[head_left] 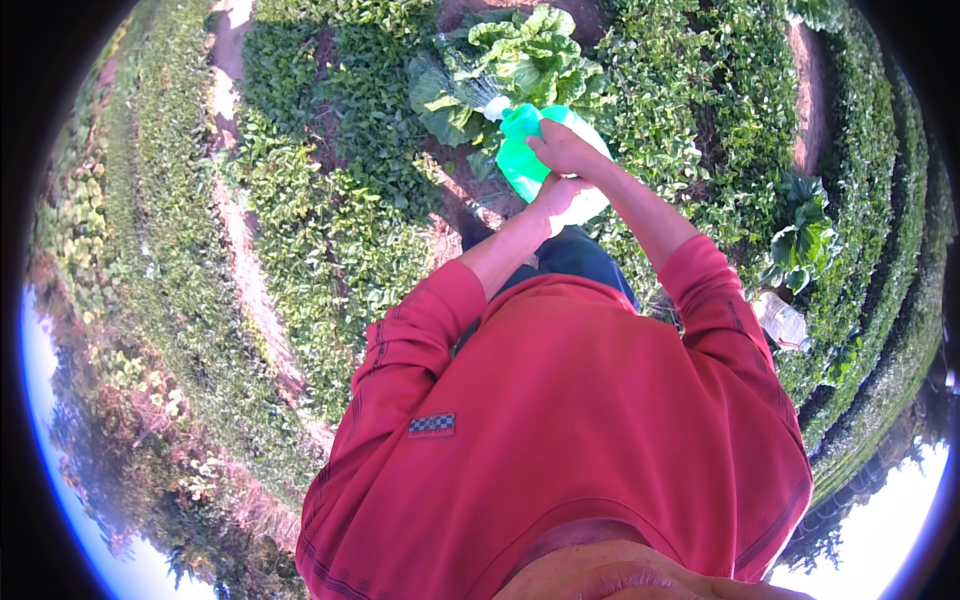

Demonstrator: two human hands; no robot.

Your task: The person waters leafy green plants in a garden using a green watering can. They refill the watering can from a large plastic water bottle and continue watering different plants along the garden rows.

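Observation:
A green plastic watering can (517,154) is tilted forward and to the left in front of me. Its white sprinkler head (496,108) sprays fine streams of water over the outer leaves of a large leafy cabbage (536,64). My right hand (566,148) grips the can's upper part, by what looks like its handle. Just below, my left hand (561,196) holds the can's near lower end, close to my right wrist. The fingers of my left hand are partly hidden.
Dense rows of low leafy plants (330,217) run on both sides. Strips of bare soil (247,262) lie between some rows. A clear plastic jug (781,321) lies among plants at my right, below another leafy vegetable (804,236). My legs stand close behind the can.

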